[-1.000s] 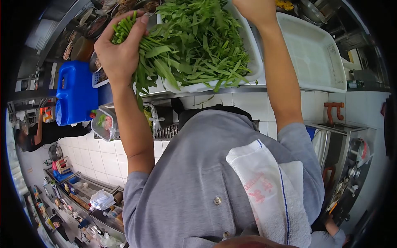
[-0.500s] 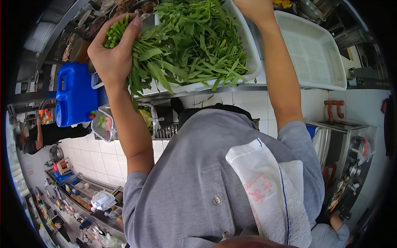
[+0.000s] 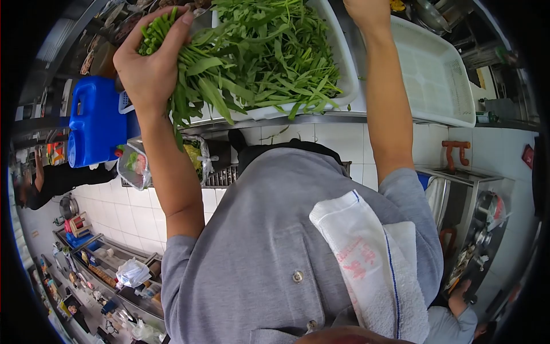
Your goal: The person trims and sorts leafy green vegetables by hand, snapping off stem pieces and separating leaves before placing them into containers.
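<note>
My left hand is closed around a bunch of leafy greens, which look like water spinach. The cut stems poke out above the fingers, and the leaves hang to the right and downward. Beside that hand, a white tray is heaped with more loose greens. At the top edge, my right hand reaches over the gap between this tray and a second white plastic basket. Its fingers are cut off by the frame, so whether it holds anything is hidden.
A blue jerrycan stands left of my left forearm. Below the counter edge are a lined bin and a floor drain grate. One person in black is at the far left; another person's arm shows lower right.
My left hand has moved slightly up and left, still gripping the bunch. My right hand has shifted right, toward the second basket. The whole view has moved a little.
</note>
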